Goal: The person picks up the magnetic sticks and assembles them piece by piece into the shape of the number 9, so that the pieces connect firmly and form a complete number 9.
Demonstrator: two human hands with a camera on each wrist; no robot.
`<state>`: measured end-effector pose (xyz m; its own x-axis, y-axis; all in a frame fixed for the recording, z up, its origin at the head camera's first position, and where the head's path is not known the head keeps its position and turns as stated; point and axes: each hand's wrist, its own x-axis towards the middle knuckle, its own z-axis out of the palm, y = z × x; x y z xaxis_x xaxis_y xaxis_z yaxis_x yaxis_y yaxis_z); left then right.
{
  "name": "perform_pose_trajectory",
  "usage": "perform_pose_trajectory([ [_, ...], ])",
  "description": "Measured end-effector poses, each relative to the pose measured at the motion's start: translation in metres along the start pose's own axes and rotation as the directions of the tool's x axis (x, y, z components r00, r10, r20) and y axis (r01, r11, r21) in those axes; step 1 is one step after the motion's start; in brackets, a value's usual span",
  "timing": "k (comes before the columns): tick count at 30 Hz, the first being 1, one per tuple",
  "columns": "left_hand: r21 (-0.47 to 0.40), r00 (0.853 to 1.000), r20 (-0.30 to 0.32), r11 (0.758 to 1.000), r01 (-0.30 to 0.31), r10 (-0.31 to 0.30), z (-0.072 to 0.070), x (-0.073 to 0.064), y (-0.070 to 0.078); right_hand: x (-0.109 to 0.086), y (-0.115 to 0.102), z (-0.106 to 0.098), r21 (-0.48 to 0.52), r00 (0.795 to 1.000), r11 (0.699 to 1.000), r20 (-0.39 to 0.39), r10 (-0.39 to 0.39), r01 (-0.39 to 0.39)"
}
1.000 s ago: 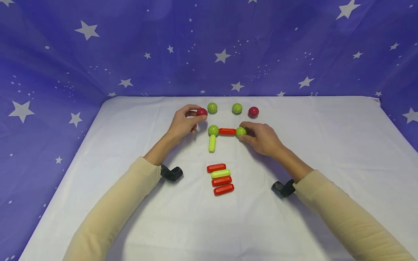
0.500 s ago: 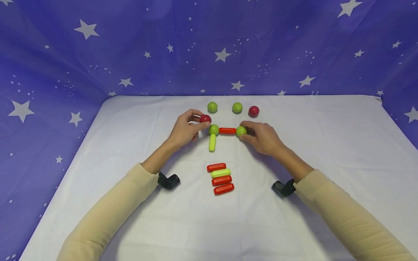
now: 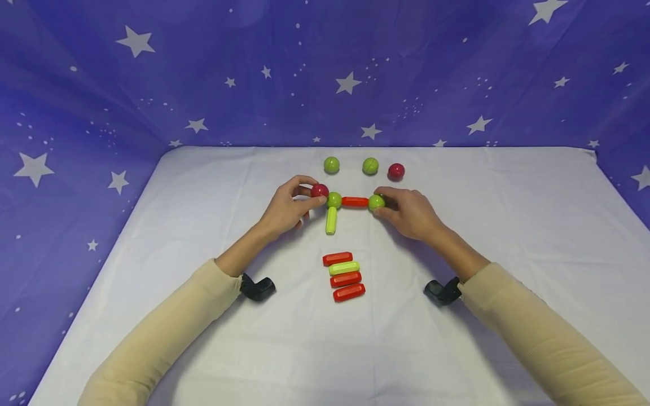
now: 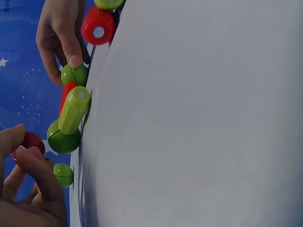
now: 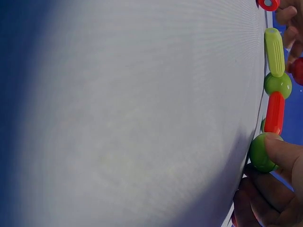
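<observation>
Red ball (image 3: 320, 192) pinched near an L of rods and balls

By the left hand (image 3: 288, 208), the glossy red ball is gripped between curled fingers and thumb, raised above the table and just apart from the corner green ball (image 3: 334, 200). By the right hand (image 3: 412, 214), fingers also bent, the end green ball (image 3: 376, 202) is held, a seam line showing around it. These two green balls are joined by a red rod (image 3: 355, 202); from the corner one a ribbed lime rod (image 3: 331, 221), tipped with a pale disc, is pointed toward the person. Nearer the person, three red rods (image 3: 349, 292) and a second lime rod (image 3: 344, 268) are lined up in a slanted stack. Beyond the L, two loose green balls (image 3: 370, 166) and another red ball (image 3: 396, 172) are set on the white-covered table (image 3: 203, 186).
</observation>
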<state>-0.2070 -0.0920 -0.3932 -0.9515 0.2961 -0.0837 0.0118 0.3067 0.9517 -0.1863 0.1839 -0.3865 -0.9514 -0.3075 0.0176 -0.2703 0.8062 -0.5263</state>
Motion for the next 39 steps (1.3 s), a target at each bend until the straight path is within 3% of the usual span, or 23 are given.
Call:
perform_pose_trajectory([
  [11,0.04,0.998,0.066,0.999,-0.012,0.009,-0.001,-0.012,0.0,0.002,0.001,-0.001,0.003,1.0,1.0,0.001,-0.013,0.013],
  [24,0.064,0.988,0.154,0.998,0.01,-0.02,-0.003,-0.025,-0.002,0.001,0.0,-0.001,0.009,1.0,1.0,0.003,-0.001,0.001],
  [30,0.079,0.966,0.259,0.997,-0.007,-0.014,-0.004,-0.029,-0.003,0.001,0.0,0.0,0.003,1.0,1.0,0.007,0.011,-0.011],
  [39,0.121,0.936,0.35,0.993,-0.008,-0.035,-0.006,-0.032,-0.002,0.001,0.0,0.0,0.004,1.0,1.0,0.013,0.023,-0.023],
])
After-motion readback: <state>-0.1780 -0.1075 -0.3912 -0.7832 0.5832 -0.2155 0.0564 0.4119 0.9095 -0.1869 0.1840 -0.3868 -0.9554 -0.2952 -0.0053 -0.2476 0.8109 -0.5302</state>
